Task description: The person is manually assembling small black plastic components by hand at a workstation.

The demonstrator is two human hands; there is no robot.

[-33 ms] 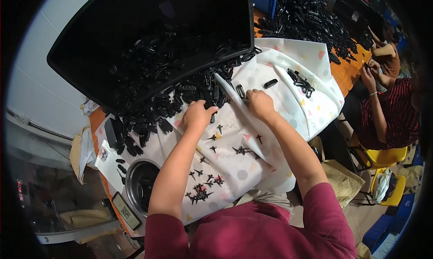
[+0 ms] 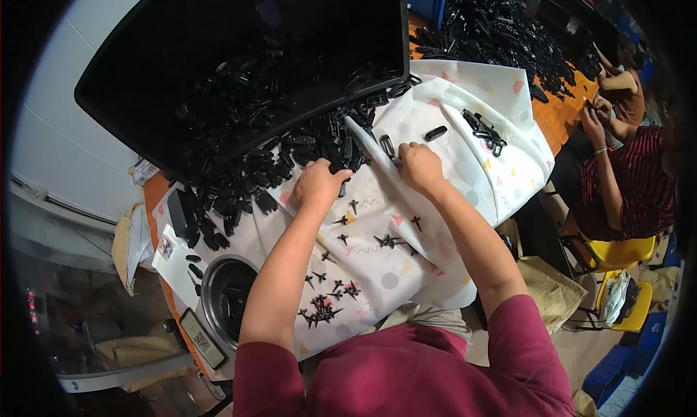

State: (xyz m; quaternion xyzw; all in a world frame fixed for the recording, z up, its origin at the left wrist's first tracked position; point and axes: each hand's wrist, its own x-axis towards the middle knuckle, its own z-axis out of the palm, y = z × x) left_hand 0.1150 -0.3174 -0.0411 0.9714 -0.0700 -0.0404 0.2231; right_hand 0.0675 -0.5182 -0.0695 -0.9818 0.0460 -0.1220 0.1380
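A black clip (image 2: 388, 147) is pinched by the right hand (image 2: 419, 166) on the white cloth (image 2: 465, 163). The left hand (image 2: 317, 185), fingers curled, is rested on the clip pile (image 2: 290, 156) beside the black tray (image 2: 239, 68).

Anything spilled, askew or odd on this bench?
The black bin stands tipped on its side, and the small black plastic parts have poured out of its mouth onto the patterned cloth, where the left hand and right hand work at the heap's edge. Tiny black offcuts lie scattered nearer the person.
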